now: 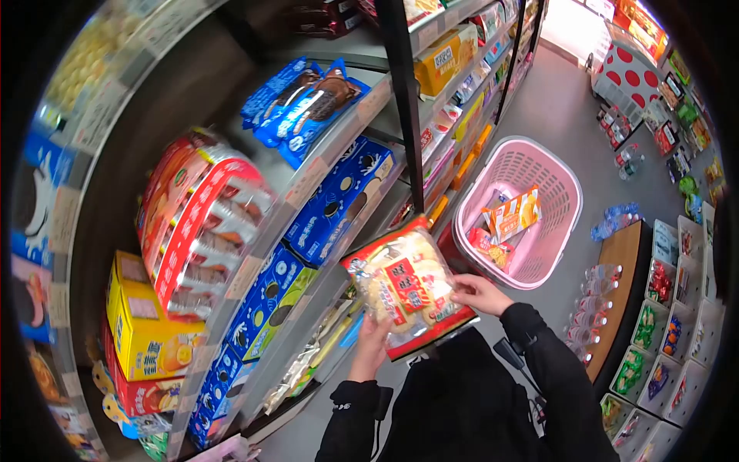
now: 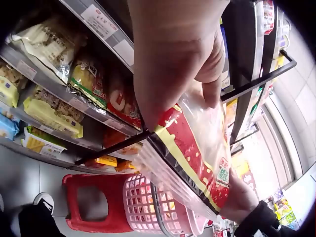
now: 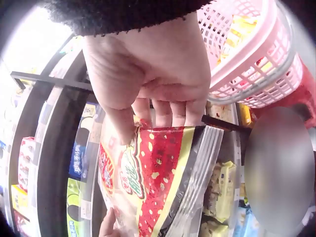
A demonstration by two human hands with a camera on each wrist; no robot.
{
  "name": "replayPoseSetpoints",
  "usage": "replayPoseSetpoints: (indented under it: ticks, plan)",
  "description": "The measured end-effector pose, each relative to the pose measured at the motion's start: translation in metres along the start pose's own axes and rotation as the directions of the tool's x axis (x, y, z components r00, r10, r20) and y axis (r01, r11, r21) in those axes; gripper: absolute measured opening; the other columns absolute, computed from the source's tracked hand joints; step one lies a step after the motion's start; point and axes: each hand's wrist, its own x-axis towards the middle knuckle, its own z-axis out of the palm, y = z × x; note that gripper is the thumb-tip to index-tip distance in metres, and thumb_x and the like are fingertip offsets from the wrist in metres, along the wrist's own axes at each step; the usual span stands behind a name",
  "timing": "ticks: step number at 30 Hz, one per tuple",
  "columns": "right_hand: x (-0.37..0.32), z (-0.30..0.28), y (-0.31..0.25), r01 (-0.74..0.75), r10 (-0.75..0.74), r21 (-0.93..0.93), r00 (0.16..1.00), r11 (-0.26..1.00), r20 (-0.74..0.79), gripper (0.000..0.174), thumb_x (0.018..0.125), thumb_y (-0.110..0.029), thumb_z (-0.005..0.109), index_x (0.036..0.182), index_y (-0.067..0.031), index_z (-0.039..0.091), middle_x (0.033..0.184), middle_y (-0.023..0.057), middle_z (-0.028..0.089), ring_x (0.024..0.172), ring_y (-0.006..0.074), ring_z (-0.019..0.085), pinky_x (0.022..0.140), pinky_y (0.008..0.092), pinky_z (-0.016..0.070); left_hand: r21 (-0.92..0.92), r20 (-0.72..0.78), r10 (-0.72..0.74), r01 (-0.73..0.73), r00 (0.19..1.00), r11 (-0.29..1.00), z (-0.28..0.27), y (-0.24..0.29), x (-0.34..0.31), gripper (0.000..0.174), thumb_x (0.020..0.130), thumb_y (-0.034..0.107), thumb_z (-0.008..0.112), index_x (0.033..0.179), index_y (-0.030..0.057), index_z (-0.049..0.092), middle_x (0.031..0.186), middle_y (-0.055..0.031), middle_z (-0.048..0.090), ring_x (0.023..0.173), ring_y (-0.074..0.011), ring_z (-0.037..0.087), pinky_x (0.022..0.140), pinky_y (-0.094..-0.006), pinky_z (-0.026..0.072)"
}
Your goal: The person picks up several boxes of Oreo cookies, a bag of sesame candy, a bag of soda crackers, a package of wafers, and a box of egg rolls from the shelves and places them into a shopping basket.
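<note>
Both hands hold a bag of rice crackers (image 1: 406,289) in front of the body, clear plastic with red ends and a red label. My left hand (image 1: 372,346) grips its lower left edge; in the left wrist view this hand (image 2: 173,64) covers part of the wrapper. At the right end, my right hand (image 1: 481,294) pinches the edge. Seen from the right wrist, the right hand's thumb (image 3: 121,123) lies on the printed face, with the other fingers at the bag's far side. Beyond the bag stands a pink basket (image 1: 566,173) holding several snack packets (image 1: 514,215).
Shelves with blue cookie boxes (image 1: 339,200), a blue snack bag (image 1: 308,104) and a yellow carton (image 1: 150,323) line the left. A red stool (image 2: 94,224) is under the basket. Water bottles (image 1: 589,308) and candy bins (image 1: 635,369) stand at the right.
</note>
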Motion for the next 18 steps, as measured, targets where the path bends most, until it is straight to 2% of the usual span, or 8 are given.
replayPoseSetpoints:
  ticks: [1,4,7,9,11,12,17,18]
  plan:
    - [0.012,0.0,-0.005,0.043,-0.043,-0.048,0.999,0.998,-0.001,0.036,0.076,-0.018,0.058,0.106,-0.0004,0.048,0.069,-0.0034,0.038,0.065,0.004,0.036,0.056,0.0184,0.0319,0.009,-0.005,-0.014,0.014,1.0,1.0,0.002,0.009,0.003,0.041,0.077,0.004,0.053,0.114,0.0059,0.035,0.11,-0.0057,0.046,0.101,-0.0158,0.045,0.085,-0.0299,0.0367]
    - [0.054,0.0,-0.038,0.047,-0.048,0.021,0.999,0.999,0.023,0.032,0.076,-0.017,0.058,0.102,0.001,0.05,0.065,-0.0025,0.039,0.062,0.0054,0.037,0.057,0.0203,0.0341,-0.027,-0.202,0.063,-0.069,0.977,0.997,0.005,0.037,0.021,0.03,0.08,0.007,0.048,0.109,0.0012,0.041,0.105,-0.0076,0.049,0.097,-0.0143,0.047,0.083,-0.0275,0.0382]
    - [0.104,-0.003,-0.034,0.15,-0.161,-0.117,0.983,0.982,-0.089,0.031,0.072,-0.017,0.061,0.094,0.0017,0.052,0.064,0.0016,0.049,0.059,0.0086,0.046,0.055,0.0222,0.0385,0.082,-0.246,0.117,-0.099,0.962,0.992,0.002,0.058,0.05,0.027,0.081,0.006,0.047,0.107,-0.0003,0.044,0.104,-0.0087,0.051,0.096,-0.0138,0.048,0.082,-0.0264,0.0387]
    - [0.127,-0.004,-0.044,0.145,-0.161,-0.132,0.98,0.981,-0.116,0.031,0.07,-0.017,0.062,0.093,0.0017,0.052,0.067,0.0058,0.053,0.059,0.0114,0.05,0.054,0.0241,0.0407,0.09,-0.334,0.085,-0.057,0.939,0.994,0.009,0.071,0.064,0.025,0.079,0.005,0.05,0.104,-0.0004,0.047,0.102,-0.0084,0.051,0.095,-0.0144,0.048,0.082,-0.0268,0.0383]
    - [0.142,-0.007,-0.049,0.126,-0.139,-0.122,0.985,0.984,-0.098,0.032,0.07,-0.017,0.061,0.093,0.0022,0.051,0.069,0.0071,0.055,0.062,0.0126,0.052,0.057,0.0247,0.0422,0.335,-0.459,0.342,-0.197,0.82,0.921,0.005,0.072,0.081,0.026,0.077,0.005,0.054,0.102,-0.0009,0.049,0.102,-0.0079,0.051,0.094,-0.0152,0.048,0.082,-0.0272,0.0379]
    - [0.147,-0.008,-0.052,0.118,-0.129,-0.102,0.987,0.988,-0.1,0.032,0.07,-0.016,0.061,0.093,0.0027,0.05,0.068,0.0068,0.055,0.062,0.0122,0.053,0.058,0.0241,0.0426,0.307,-0.509,0.294,-0.149,0.809,0.94,0.003,0.074,0.085,0.029,0.074,0.004,0.057,0.102,-0.0008,0.049,0.101,-0.0069,0.051,0.093,-0.0152,0.047,0.082,-0.0269,0.0373]
    - [0.15,-0.02,-0.043,0.076,-0.076,0.05,0.997,0.996,0.005,0.04,0.068,-0.017,0.064,0.097,0.0034,0.046,0.076,0.0082,0.053,0.064,0.0116,0.053,0.058,0.0228,0.0441,0.256,-0.439,0.245,-0.141,0.864,0.956,0.003,0.078,0.074,0.029,0.075,0.003,0.055,0.103,0.0004,0.048,0.098,-0.0045,0.052,0.087,-0.0108,0.048,0.077,-0.0211,0.0383]
    - [0.143,-0.025,-0.049,0.066,-0.066,0.002,0.998,0.998,0.02,0.042,0.068,-0.018,0.065,0.098,0.0027,0.044,0.078,0.0085,0.052,0.064,0.0118,0.053,0.058,0.0227,0.0442,0.263,-0.425,0.217,-0.11,0.879,0.958,0.005,0.077,0.066,0.029,0.076,0.004,0.055,0.104,0.0006,0.047,0.095,-0.0034,0.052,0.082,-0.0084,0.048,0.073,-0.0191,0.0388]
